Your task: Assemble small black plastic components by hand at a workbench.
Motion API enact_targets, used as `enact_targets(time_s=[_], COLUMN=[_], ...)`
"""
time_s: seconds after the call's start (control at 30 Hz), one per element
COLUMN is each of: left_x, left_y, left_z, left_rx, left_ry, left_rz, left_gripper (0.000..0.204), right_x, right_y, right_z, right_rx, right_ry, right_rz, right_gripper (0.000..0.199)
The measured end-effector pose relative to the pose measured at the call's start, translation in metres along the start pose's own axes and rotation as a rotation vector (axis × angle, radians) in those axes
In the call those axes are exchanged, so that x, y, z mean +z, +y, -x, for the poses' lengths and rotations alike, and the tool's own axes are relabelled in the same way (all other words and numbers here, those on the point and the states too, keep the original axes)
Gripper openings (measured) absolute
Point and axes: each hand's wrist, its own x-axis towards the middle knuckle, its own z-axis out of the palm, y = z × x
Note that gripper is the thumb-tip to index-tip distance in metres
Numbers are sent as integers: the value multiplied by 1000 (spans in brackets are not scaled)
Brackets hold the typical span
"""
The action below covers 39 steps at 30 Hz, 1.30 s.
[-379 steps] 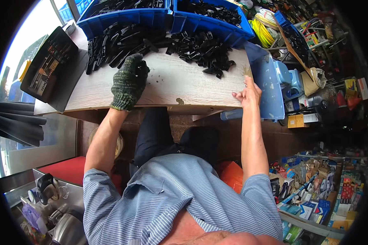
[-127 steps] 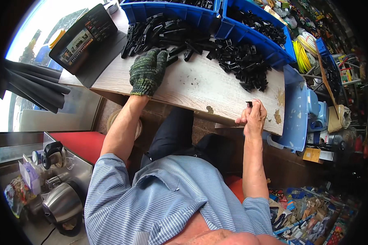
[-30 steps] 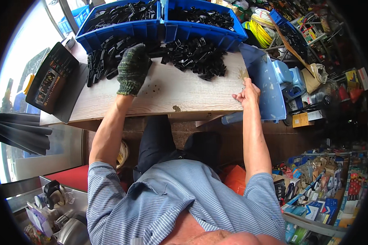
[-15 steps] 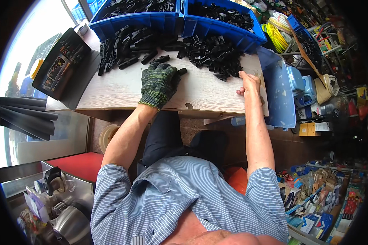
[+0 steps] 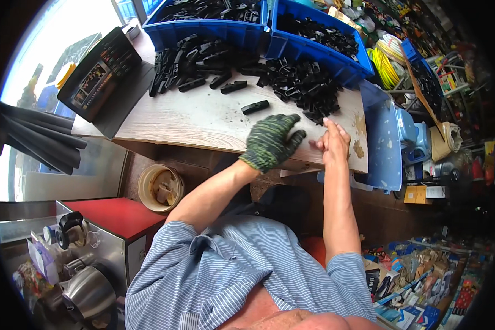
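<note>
Piles of black plastic clips (image 5: 302, 82) crowd the far side of the wooden bench (image 5: 203, 118) — most unsorted, one loose clip (image 5: 256, 106) apart. Gloved left hand (image 5: 270, 141) curls loosely, holding nothing visible; bare right hand (image 5: 331, 144) pinches something I cannot make out. Half a second ago the glove lay flat, farther left.

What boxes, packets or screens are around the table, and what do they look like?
Open dark case: far left of the wooden table, flat, black, with coloured pieces inside.
Cardboard box: on the floor, right of the table, small, orange-brown.
White label: right beside that box, pale rectangle.
Hanging packets: lower right, small, colourful, in rows.
No lit screen shows.
</note>
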Motion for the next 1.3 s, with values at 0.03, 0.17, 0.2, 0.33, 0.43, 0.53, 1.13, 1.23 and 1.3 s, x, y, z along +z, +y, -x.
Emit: enact_targets(time_s=[0.03, 0.17, 0.2, 0.33, 0.43, 0.53, 1.13, 1.23, 1.3], left_x=[7, 12, 12, 12, 12, 8, -42, -29, -16], left_y=[4, 14, 13, 10, 13, 13, -14, -2, -3], left_z=[-2, -8, -7, -1, 1, 2, -8, 2, 4], left_rx=[31, -35, -70, -25, 13, 43, 35, 9, 15], left_ry=[-2, -173, -212, -104, -23, -4, -99, -148, -140], left_rz=[-24, -51, -67, -52, -86, -122, -169, 146, 219], left_gripper=[33, 25, 23, 20, 15, 16, 13, 19, 19], right_x=[3, 7, 8, 14, 14, 14, 26, 28, 34], right_y=[7, 31, 30, 24, 20, 26, 20, 22, 17], right_z=[5, 19, 22, 29, 29, 26, 45, 45, 47], right_rx=[-84, -177, -180, -171, -149, -155, -41, -107, -95], right_ry=[-76, -164, -169, -165, -216, -319, -78, -51, 27], right_rz=[50, 37, 37, 77, 132, 132, -85, -67, -44], right_gripper=[19, 11, 11, 18, 21, 28, 27, 29, 30])
